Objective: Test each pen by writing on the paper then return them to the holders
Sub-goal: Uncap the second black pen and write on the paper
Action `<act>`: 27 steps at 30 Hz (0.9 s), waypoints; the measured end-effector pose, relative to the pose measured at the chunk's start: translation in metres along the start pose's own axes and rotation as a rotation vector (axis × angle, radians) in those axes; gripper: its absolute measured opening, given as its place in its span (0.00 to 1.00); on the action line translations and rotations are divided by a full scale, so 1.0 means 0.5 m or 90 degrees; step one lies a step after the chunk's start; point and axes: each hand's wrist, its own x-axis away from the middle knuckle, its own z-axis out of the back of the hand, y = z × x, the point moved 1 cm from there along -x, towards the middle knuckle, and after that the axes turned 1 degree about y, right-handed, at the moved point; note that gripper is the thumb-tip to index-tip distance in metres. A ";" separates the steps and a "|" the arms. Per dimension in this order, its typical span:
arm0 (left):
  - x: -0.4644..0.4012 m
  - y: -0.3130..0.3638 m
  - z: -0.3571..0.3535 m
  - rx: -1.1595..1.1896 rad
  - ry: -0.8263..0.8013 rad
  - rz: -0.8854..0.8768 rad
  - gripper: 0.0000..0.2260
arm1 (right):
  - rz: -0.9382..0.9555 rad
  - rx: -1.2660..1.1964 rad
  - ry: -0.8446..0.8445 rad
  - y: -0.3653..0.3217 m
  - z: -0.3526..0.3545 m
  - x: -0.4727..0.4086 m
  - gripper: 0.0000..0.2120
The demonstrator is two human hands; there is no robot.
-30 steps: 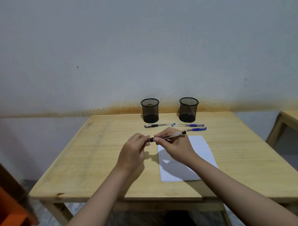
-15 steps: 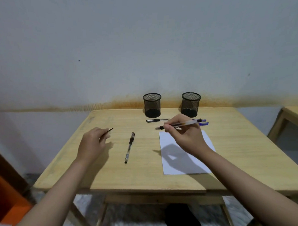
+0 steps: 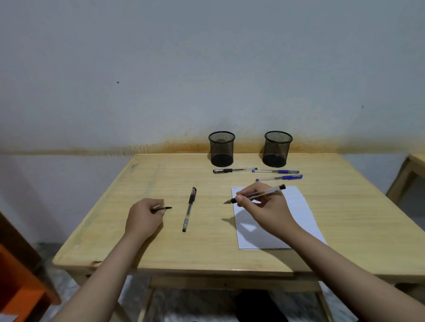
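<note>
Right hand: the right hand (image 3: 263, 207) pinches an uncapped clear-barrelled black pen (image 3: 258, 194) between thumb and fingers, nib just off the near-left corner of the white sheet of paper (image 3: 302, 210).
Left hand: the left hand (image 3: 143, 217) lies on the pale wooden table (image 3: 137, 247) well left of the paper, fingers curled round a small black pen cap (image 3: 163, 208).
Waiting pens: a capped black pen (image 3: 189, 209) lies between the left hand and the paper; one black-capped pen (image 3: 233, 170) and two blue-capped pens (image 3: 275, 171) (image 3: 279, 178) lie just beyond the paper's far edge.
Holders: two black wire-mesh cups (image 3: 222, 148) (image 3: 277, 149) stand behind the paper by the wall, seemingly empty, though the mesh is dark.
Doing it well: bring the nib right, onto the sheet, and stroke lightly near the faint marks at its top-left corner; keep the cap in hand for recapping.
Since half a second ago: the left hand has settled lower on the table, and the right has dropped the pen nearer the paper.
</note>
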 end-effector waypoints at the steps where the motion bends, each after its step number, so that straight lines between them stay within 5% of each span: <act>1: 0.001 0.004 -0.001 -0.006 -0.003 0.002 0.14 | -0.008 -0.004 0.005 0.002 0.003 -0.001 0.02; 7: 0.033 0.108 -0.048 0.008 0.032 -0.122 0.16 | -0.050 -0.027 0.065 0.022 0.032 -0.009 0.05; 12: 0.057 0.180 -0.138 0.053 -0.087 -0.232 0.20 | -0.087 -0.032 0.151 0.046 0.054 -0.023 0.05; 20: 0.020 0.182 -0.237 -0.265 -0.284 -0.233 0.30 | -0.153 -0.127 0.181 0.074 0.066 -0.086 0.08; 27: 0.013 0.177 -0.246 -0.307 -0.295 -0.237 0.29 | -0.226 -0.083 0.160 0.126 0.008 -0.186 0.10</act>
